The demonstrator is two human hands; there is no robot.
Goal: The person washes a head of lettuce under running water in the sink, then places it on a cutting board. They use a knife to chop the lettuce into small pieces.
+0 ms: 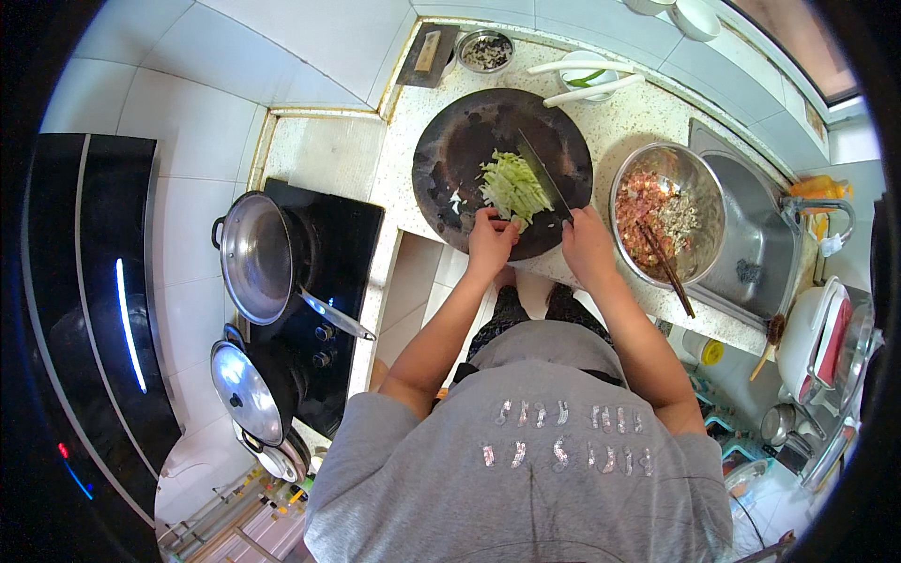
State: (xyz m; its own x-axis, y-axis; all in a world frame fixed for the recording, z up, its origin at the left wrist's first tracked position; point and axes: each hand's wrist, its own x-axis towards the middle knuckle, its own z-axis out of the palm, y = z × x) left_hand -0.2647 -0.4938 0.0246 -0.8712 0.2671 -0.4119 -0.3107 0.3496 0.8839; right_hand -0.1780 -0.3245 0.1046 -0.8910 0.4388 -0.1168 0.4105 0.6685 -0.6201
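Chopped pale-green leafy vegetable [512,184] lies in a heap on a round dark chopping board [457,151]. In my right hand [588,243] is the handle of a kitchen knife [540,171], its blade angled along the heap's right side. The fingers of my left hand [493,239] touch the near end of the heap, pinched around a small piece of the vegetable. A few white scraps [456,200] sit on the board left of the heap.
Right of the board stands a steel bowl [714,243] of minced meat mix with chopsticks [665,267] in it, beside a sink [753,232]. Behind are a small bowl [486,51] and white tongs-like utensil [595,91]. At left, a frying pan [257,257] and lidded pot [246,394] occupy the stove [338,232].
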